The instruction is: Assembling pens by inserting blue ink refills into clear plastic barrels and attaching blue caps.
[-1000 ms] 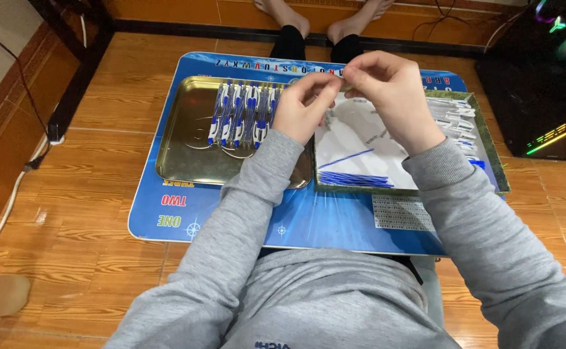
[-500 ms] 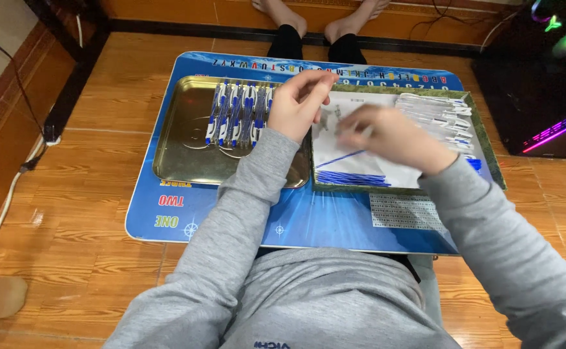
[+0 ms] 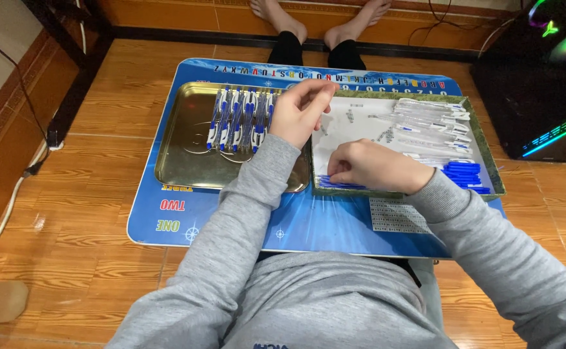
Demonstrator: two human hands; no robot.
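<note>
My left hand (image 3: pixel 301 111) hovers over the seam between the two trays, thumb and fingers pinched on a thin pen barrel that barely shows. My right hand (image 3: pixel 368 167) is knuckles up at the near-left corner of the green-rimmed tray (image 3: pixel 490 169). Its curled fingertips rest on a bundle of blue refills (image 3: pixel 336 184), and the hand hides whether it grips one. Several finished blue-and-white pens (image 3: pixel 239 119) lie side by side in the gold tray (image 3: pixel 186 169) to the left.
Both trays stand on a small blue table (image 3: pixel 309 226) over my lap. The green-rimmed tray also holds clear barrels (image 3: pixel 428 123), small springs (image 3: pixel 381 136) and blue pieces (image 3: pixel 465 174). A lit computer case (image 3: pixel 548 77) stands at the right and a cable (image 3: pixel 11 194) runs along the floor at the left.
My hands were together above the trays. The right hand has dropped down and toward me onto the blue refills, while the left hand has stayed raised.
</note>
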